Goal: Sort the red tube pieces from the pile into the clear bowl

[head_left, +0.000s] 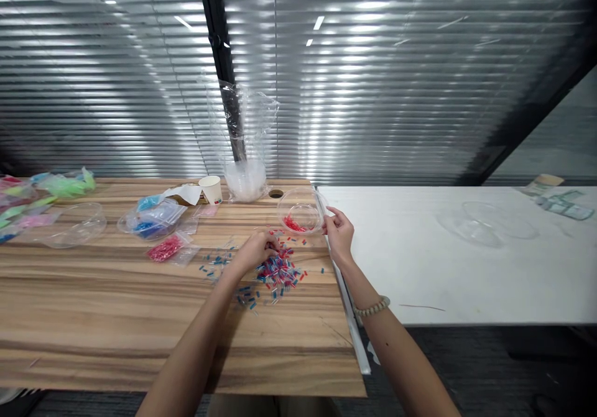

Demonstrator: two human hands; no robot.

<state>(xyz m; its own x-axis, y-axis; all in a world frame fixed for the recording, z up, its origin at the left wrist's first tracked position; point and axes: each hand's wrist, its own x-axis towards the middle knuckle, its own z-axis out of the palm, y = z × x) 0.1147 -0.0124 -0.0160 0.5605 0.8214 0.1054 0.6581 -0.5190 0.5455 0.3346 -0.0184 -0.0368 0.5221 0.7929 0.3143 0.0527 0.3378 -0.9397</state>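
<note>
Small red, blue and clear pieces lie in a loose pile point(280, 269) on the wooden table. My left hand point(258, 250) is at the pile's upper left edge, its fingers bent together; what they hold, if anything, is too small to make out. My right hand point(339, 230) pinches the right rim of a clear round bowl point(303, 212), which is tilted above the pile. Red pieces point(293, 223) lie inside the bowl. More blue and clear pieces point(218, 260) are scattered to the left of the pile.
Bags of red pieces point(165, 248) and blue pieces point(152, 221), a paper cup point(211, 189), a bagged white tub point(245, 179) and an empty clear bowl point(77, 225) stand behind and left. Clear lids point(489, 223) lie on the white table point(420, 268).
</note>
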